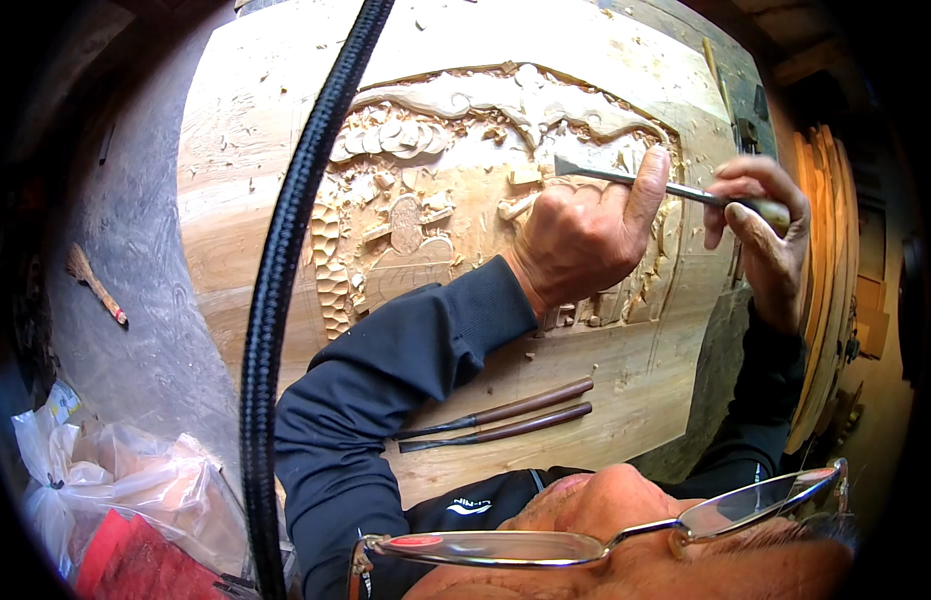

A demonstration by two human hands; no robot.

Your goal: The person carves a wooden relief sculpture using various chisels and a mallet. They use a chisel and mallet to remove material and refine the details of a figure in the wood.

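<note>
A carving chisel (pixel 595 173) with a dark steel blade and a pale rounded handle lies nearly level above the right part of a carved wooden panel (pixel 270 180). My left hand (pixel 585 235) is closed, with one raised finger or thumb crossing the shaft; its wrist rests close over the carving. The fingers of my right hand (pixel 770 215) wrap round the handle end. The blade's flat tip points left, near the raised scroll relief (pixel 530 100). Wood chips cover the recessed ground, and my left hand hides part of the carving.
Two chisels with brown handles (pixel 530 410) lie on the panel's near part. A small brush (pixel 95 283) is on the grey table (pixel 165 220) at left. Plastic bags (pixel 155 480) sit lower left. A black braided cable (pixel 285 230) crosses the view. Boards (pixel 825 280) stand at right.
</note>
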